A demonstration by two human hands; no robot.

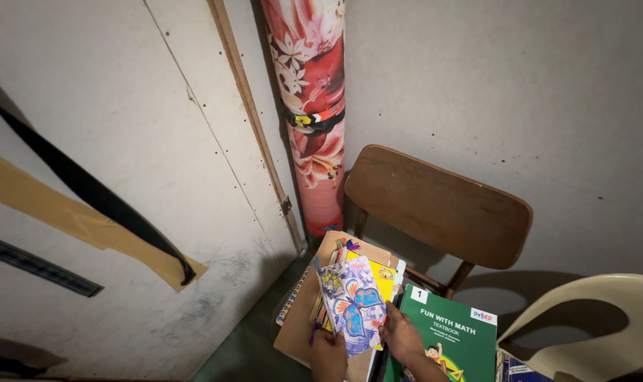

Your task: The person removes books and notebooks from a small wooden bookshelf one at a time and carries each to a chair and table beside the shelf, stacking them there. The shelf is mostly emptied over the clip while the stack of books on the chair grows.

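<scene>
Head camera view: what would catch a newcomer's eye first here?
Probably the tall flowered roll standing in the wall corner, bright red against grey walls. Below it, a wooden chair holds a stack of books, where the left hand and right hand grip a butterfly booklet beside a green textbook.

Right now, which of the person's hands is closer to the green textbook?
The right hand: it lies beside the green textbook, at its left edge. The left hand is farther left, under the butterfly booklet.
</scene>
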